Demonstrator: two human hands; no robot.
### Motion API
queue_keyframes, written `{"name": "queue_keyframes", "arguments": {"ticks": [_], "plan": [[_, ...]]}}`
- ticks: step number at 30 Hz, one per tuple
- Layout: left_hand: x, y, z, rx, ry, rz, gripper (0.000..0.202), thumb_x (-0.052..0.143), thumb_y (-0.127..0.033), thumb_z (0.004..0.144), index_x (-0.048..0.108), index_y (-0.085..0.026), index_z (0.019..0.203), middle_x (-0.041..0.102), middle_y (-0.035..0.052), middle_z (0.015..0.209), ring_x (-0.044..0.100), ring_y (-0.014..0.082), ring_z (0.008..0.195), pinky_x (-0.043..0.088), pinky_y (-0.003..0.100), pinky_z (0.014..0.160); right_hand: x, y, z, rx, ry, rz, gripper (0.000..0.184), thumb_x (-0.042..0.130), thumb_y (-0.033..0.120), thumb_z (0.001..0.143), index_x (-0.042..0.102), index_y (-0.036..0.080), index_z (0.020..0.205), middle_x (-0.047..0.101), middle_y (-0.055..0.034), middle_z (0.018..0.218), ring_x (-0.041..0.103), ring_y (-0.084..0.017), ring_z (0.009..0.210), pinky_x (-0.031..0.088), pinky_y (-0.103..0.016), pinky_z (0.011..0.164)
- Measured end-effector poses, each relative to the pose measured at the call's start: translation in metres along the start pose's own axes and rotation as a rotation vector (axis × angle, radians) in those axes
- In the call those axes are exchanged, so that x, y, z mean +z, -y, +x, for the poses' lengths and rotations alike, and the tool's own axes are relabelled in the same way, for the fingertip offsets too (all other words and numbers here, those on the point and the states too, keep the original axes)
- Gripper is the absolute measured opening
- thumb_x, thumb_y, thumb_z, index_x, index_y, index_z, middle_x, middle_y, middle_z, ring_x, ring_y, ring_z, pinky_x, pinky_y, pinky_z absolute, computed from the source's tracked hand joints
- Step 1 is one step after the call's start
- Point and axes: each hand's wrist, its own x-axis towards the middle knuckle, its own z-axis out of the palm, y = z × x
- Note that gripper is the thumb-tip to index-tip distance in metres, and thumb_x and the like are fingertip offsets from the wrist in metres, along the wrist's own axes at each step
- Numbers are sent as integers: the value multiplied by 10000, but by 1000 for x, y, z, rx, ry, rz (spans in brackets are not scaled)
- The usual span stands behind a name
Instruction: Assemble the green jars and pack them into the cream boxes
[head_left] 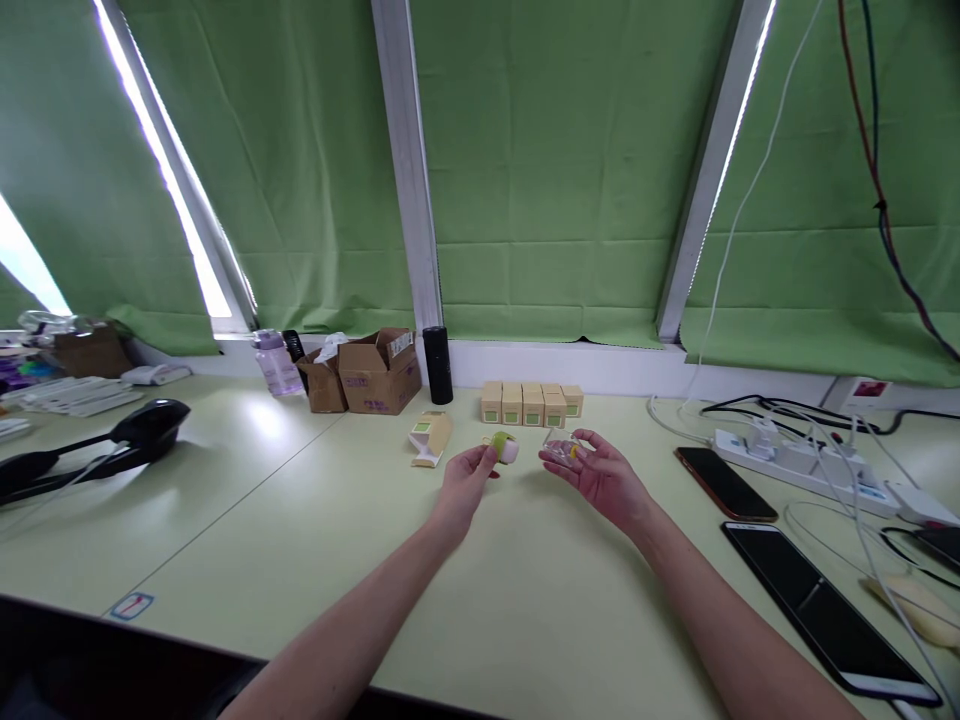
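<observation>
My left hand pinches a small green and white rounded object above the table; its exact kind is too small to tell. Opposite it, my right hand grips a clear plastic package with a bit of yellow at it. The two held things are apart, with a short gap between them. Just beyond my left hand lies an opened cardboard box with a green label. Behind both hands stand several small tan boxes in a tight group, green labels facing me.
At the back stand a black cylinder, a brown carton and a purple bottle. Black utensils lie left. On the right are a phone, a larger phone, a power strip and loose cables.
</observation>
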Motion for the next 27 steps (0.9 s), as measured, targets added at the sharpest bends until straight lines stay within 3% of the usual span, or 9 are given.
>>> {"name": "queue_keyframes", "arguments": {"ticks": [4, 9, 15, 21, 27], "plan": [[0, 3, 2, 17, -12, -47, 544, 712, -697, 844, 804, -178, 979, 769, 85, 1018, 620, 207, 901, 509, 326, 847, 16, 4, -10, 93, 57, 183, 404, 837, 371, 779, 643, 293, 1124, 793, -68, 1081, 762, -288, 1035, 550, -465, 928], [0, 5, 2, 23, -18, -79, 520, 717, -678, 853, 804, -187, 1002, 769, 90, 1086, 639, 219, 952, 511, 325, 845, 26, 3, -13, 60, 31, 206, 430, 833, 392, 785, 645, 279, 1154, 775, -86, 1104, 710, -229, 915, 535, -372, 762], [2, 2, 0, 69, -4, -123, 475, 745, -643, 848, 794, -179, 940, 767, 79, 989, 635, 206, 902, 507, 320, 825, 36, -9, -13, -37, -25, -98, 646, 943, 403, 680, 573, 283, 1195, 773, -64, 1039, 674, -221, 891, 509, -342, 744], [3, -9, -5, 103, 16, -126, 437, 758, -595, 858, 792, -168, 944, 774, 78, 995, 645, 202, 906, 503, 308, 821, 46, -26, -15, -85, -100, -511, 695, 929, 368, 670, 550, 296, 1248, 744, -49, 1104, 638, -195, 859, 508, -345, 751], [4, -14, -10, 122, 47, -101, 441, 766, -583, 853, 791, -158, 969, 788, 89, 1021, 668, 226, 946, 503, 315, 846, 52, -32, -17, -57, -86, -454, 656, 915, 405, 689, 559, 295, 1229, 751, -60, 1110, 620, -207, 911, 528, -321, 703]]}}
